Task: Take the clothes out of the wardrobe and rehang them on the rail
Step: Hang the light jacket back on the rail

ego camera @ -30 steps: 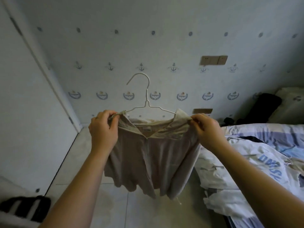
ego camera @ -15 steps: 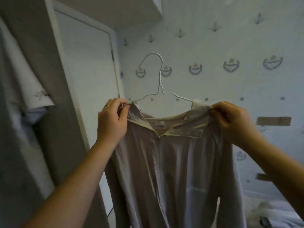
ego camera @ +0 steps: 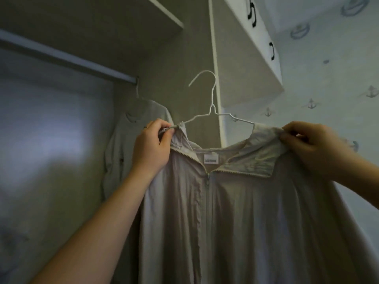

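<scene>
- A pale zip jacket was held up in front of the open wardrobe, on a thin white hanger.
- One shoulder was pinched by the left hand, fingers curled round cloth and hanger end.
- The other shoulder was gripped by the right hand, fingers curled.
- The hanger's hook was seen right of the rail, not touching it.
- A light top was hung on the rail, behind the left hand.
</scene>
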A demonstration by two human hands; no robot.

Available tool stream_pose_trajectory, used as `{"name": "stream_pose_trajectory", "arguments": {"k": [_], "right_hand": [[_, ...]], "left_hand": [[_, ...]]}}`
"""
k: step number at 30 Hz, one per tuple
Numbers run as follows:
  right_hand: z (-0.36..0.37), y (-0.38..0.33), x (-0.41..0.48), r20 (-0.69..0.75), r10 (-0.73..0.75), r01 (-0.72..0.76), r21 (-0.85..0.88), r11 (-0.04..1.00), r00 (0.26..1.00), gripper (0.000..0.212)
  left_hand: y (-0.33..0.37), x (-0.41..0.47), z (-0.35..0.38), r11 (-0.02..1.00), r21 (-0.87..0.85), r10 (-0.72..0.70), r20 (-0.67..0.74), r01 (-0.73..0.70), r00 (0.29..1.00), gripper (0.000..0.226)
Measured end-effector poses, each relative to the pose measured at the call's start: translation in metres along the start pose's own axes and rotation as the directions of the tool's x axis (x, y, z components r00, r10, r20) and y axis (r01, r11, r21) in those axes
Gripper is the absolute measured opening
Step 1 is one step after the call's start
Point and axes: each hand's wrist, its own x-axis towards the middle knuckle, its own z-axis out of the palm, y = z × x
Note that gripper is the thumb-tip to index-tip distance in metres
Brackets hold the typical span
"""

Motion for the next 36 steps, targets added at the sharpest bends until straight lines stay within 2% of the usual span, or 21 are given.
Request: {"name": "stream_pose_trajectory", "arguments": {"k": [5,10,14,17,20,22,26,31,36], "right_hand": [[0.060,-0.042,0.057,0.073,-0.027,0.014,0.172,0.985,0.997,0.020],[0.118,-0.093,0.108,0.154,0.029,-0.084,0.371,0.925,0.988,0.025],[0.162,-0.138,0.144,0.109,0.020,-0.064,0.414,0.908,0.994,0.029],[0.190,-0.171,0.172,0.094,0.014,-0.055,0.450,0.891,0.995,0.025],[0.212,-0.199,0.200,0.076,-0.007,-0.029,0.466,0.884,0.997,0.026],[0.225,-0.216,0.215,0.068,-0.015,-0.018,0.473,0.881,0.998,0.025],[0.250,-0.240,0.239,0.078,-0.021,-0.018,0.474,0.880,0.997,0.025],[0.274,-0.258,0.253,0.113,0.007,-0.058,0.454,0.889,0.994,0.029],[0.281,-0.265,0.249,0.163,-0.018,-0.049,0.394,0.918,0.986,0.018]], "left_hand": [[-0.068,0.055,-0.031,0.992,0.120,0.031,-0.027,-0.028,0.999,0.010],[-0.135,0.101,-0.058,0.961,0.261,-0.076,-0.079,0.094,0.994,0.008],[-0.180,0.130,-0.080,0.923,0.323,-0.167,-0.151,0.208,0.974,0.012],[-0.205,0.145,-0.092,0.890,0.308,-0.293,-0.179,0.336,0.939,0.037],[-0.210,0.148,-0.094,0.915,0.099,-0.380,-0.108,0.390,0.919,0.084],[-0.213,0.150,-0.094,0.916,-0.025,-0.402,-0.043,0.401,0.915,0.111],[-0.232,0.154,-0.097,0.916,-0.054,-0.398,0.008,0.397,0.918,0.139],[-0.254,0.155,-0.104,0.907,-0.019,-0.419,0.047,0.420,0.907,0.141],[-0.275,0.149,-0.103,0.884,0.019,-0.467,0.078,0.467,0.881,0.128]]}}
